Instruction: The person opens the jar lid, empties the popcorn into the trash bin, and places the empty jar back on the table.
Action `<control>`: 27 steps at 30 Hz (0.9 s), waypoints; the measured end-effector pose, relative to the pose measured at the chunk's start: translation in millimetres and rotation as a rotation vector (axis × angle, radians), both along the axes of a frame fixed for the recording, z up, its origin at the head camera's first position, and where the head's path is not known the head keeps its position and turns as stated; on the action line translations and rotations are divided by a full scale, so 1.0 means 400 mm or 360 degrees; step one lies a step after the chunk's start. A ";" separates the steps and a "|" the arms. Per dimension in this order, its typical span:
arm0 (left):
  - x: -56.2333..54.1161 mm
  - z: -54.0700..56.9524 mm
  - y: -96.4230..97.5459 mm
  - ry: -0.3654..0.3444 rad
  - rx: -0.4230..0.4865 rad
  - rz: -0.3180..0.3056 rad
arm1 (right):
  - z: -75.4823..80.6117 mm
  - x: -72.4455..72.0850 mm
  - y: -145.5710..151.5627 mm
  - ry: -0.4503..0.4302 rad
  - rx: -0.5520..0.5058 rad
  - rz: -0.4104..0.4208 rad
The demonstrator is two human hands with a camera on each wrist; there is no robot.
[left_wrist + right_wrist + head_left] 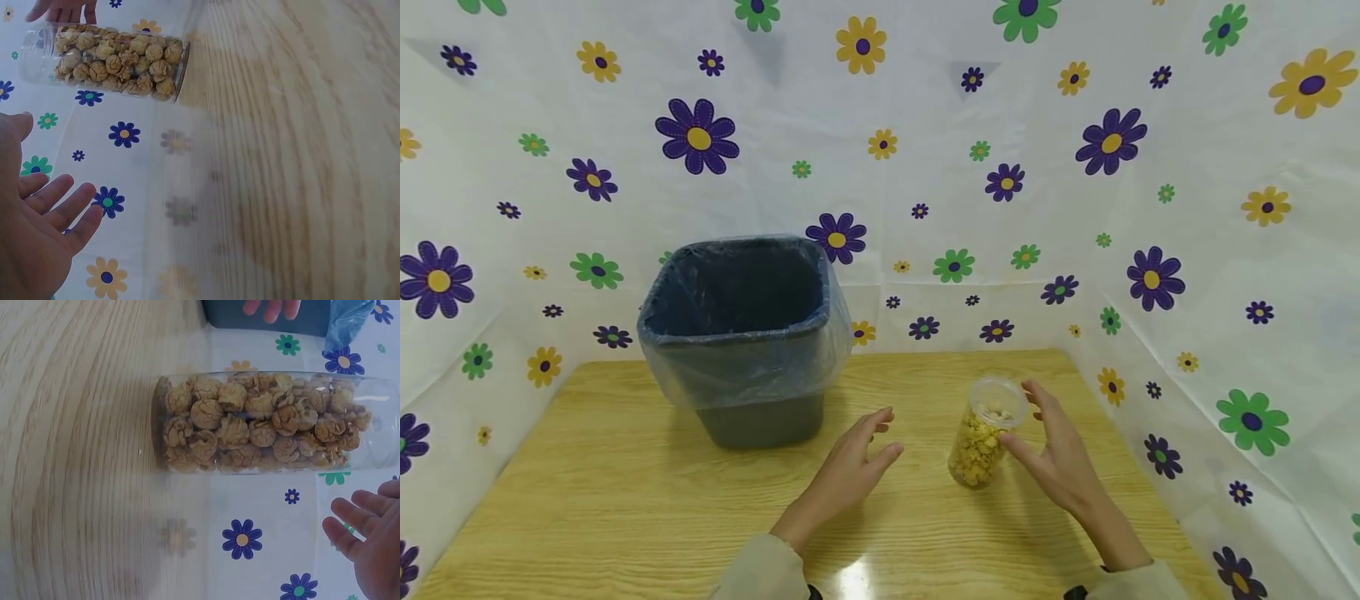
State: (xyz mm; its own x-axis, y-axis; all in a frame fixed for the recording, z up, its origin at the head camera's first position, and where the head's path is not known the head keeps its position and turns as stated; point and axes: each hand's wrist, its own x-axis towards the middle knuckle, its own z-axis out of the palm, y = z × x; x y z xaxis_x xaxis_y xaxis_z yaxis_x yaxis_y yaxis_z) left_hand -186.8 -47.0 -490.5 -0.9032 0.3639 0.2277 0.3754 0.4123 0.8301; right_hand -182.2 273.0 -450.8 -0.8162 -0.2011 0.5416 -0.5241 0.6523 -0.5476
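Note:
A clear cylindrical jar [976, 454] nearly full of caramel popcorn [234, 428] stands upright on the wooden table, right of centre. My right hand [1060, 454] is at its right side, thumb and fingers spread apart near the rim. In the right wrist view, a gap shows between those fingers [356, 519] and the jar wall. My left hand [850, 467] hovers over the table left of the jar, palm turned towards it, fingers loosely bent and holding nothing. The left wrist view shows the same jar [119, 62] beyond that hand.
A dark grey bin [767, 425] lined with a clear plastic bag [752, 371] stands at the back left of the table [625, 500]. White flower-print sheeting [925, 167] encloses the back and both sides.

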 end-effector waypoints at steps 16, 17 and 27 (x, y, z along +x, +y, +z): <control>-0.015 -0.005 0.085 -0.0083 0.0022 -0.0057 | -0.004 -0.006 -0.025 -0.0042 -0.0128 -0.0017; -0.016 -0.005 0.089 -0.0100 0.0016 -0.0053 | -0.003 -0.006 -0.026 -0.0050 -0.0132 -0.0024; -0.022 -0.013 0.132 -0.0135 -0.0006 -0.0087 | 0.007 -0.013 -0.044 -0.0148 -0.0142 -0.0114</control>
